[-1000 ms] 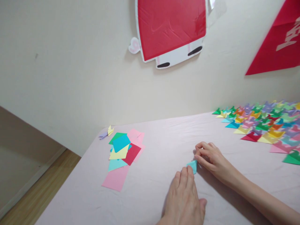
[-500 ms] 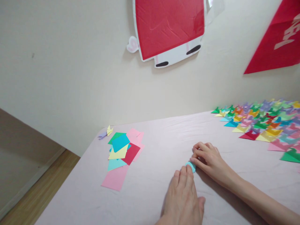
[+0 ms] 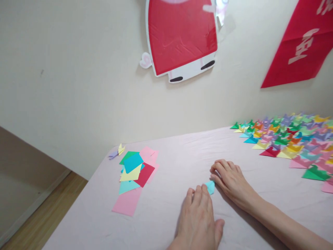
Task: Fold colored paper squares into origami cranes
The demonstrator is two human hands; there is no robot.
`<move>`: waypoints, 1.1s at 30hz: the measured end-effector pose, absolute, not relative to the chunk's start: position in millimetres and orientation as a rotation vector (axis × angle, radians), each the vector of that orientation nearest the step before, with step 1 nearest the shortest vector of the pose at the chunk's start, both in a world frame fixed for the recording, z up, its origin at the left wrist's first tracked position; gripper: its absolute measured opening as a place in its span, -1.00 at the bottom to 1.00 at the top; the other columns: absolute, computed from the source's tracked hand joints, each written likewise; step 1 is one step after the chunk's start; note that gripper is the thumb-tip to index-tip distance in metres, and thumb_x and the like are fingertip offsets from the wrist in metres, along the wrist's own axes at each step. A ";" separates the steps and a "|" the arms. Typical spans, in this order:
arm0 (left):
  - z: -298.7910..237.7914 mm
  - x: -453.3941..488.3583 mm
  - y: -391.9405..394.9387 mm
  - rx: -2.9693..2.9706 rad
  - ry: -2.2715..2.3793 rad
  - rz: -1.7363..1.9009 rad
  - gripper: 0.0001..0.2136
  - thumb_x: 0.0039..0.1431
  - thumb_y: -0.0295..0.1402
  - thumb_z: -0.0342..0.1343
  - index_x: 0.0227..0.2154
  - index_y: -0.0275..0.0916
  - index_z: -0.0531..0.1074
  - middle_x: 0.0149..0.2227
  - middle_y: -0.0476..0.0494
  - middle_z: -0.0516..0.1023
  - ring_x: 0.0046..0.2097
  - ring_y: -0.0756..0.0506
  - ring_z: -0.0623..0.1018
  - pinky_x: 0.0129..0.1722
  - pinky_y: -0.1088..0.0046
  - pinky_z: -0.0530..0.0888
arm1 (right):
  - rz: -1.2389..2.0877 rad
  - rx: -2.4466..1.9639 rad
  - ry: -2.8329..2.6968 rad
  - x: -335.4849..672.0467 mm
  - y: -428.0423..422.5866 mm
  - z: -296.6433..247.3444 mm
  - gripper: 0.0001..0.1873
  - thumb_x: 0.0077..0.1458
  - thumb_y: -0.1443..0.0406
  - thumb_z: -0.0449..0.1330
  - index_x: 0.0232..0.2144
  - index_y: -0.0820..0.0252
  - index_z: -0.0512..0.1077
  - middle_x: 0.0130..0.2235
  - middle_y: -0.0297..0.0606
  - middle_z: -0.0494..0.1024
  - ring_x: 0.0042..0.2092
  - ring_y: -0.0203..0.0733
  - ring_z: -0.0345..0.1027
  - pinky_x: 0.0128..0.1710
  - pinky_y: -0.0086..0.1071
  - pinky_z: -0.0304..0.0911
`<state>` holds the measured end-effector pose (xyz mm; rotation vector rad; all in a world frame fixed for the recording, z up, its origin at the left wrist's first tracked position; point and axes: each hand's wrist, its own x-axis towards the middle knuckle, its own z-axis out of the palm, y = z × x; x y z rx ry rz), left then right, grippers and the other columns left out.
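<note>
A small folded piece of light blue origami paper [image 3: 210, 188] lies on the pale cloth between my hands. My left hand [image 3: 199, 213] is flat, fingers stretched forward, with its fingertips over the paper's left part and covering it. My right hand [image 3: 229, 178] rests on its side just beyond the paper. Its fingers are curled, and the thumb and forefinger close at the paper's upper right corner; the exact grip is partly hidden.
Loose coloured paper squares [image 3: 134, 163] overlap on the left, with a small yellow folded piece [image 3: 121, 149] and a purple one [image 3: 113, 155] behind. Rows of folded paper birds [image 3: 286, 140] fill the right rear. A wall stands behind; the surface's left edge drops to a wooden floor [image 3: 52, 205].
The light blue paper looked rounded and bent before; now it shows a flat, angular shape. Both hands stay nearly in place around it, while the whole view has shifted slightly.
</note>
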<state>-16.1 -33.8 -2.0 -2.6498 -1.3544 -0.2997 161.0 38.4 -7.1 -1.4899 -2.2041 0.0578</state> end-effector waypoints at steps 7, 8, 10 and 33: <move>3.5 -16.4 -32.8 -2.687 -1.367 -0.258 -0.41 0.33 -0.05 -0.07 0.18 -0.49 0.33 0.19 -0.31 0.42 0.15 -0.27 0.38 0.15 0.13 0.30 | -0.131 -1.451 -2.277 149.8 27.3 -14.4 -0.59 0.23 0.22 0.03 0.10 0.15 0.33 0.18 -0.01 0.40 0.18 0.17 0.19 0.05 0.01 0.16; 3.3 -16.6 -32.8 -2.686 -1.363 -0.261 -0.41 0.33 -0.05 -0.07 0.17 -0.49 0.34 0.19 -0.31 0.42 0.15 -0.28 0.38 0.15 0.14 0.30 | -0.141 -1.465 -2.284 150.6 28.1 -16.2 -0.57 0.23 0.21 0.03 0.13 0.14 0.32 0.20 -0.01 0.38 0.20 0.18 0.17 0.05 0.02 0.16; 3.1 -17.2 -32.7 -2.685 -1.354 -0.269 -0.41 0.33 -0.05 -0.08 0.15 -0.50 0.35 0.19 -0.33 0.41 0.15 -0.28 0.38 0.15 0.13 0.30 | -0.150 -1.485 -2.294 154.4 31.2 -18.8 -0.55 0.25 0.21 0.02 0.16 0.12 0.31 0.22 -0.01 0.37 0.21 0.17 0.16 0.05 0.02 0.18; -7.1 -36.5 -37.6 -2.776 -1.395 -0.420 -0.30 0.26 0.15 -0.09 0.21 -0.35 0.31 0.23 -0.21 0.37 0.19 -0.35 0.37 0.16 0.02 0.26 | -0.086 -1.566 -2.301 161.3 41.3 -15.9 -0.53 0.26 0.28 0.01 0.20 -0.03 0.32 0.25 -0.08 0.34 0.23 0.11 0.17 0.08 0.01 0.20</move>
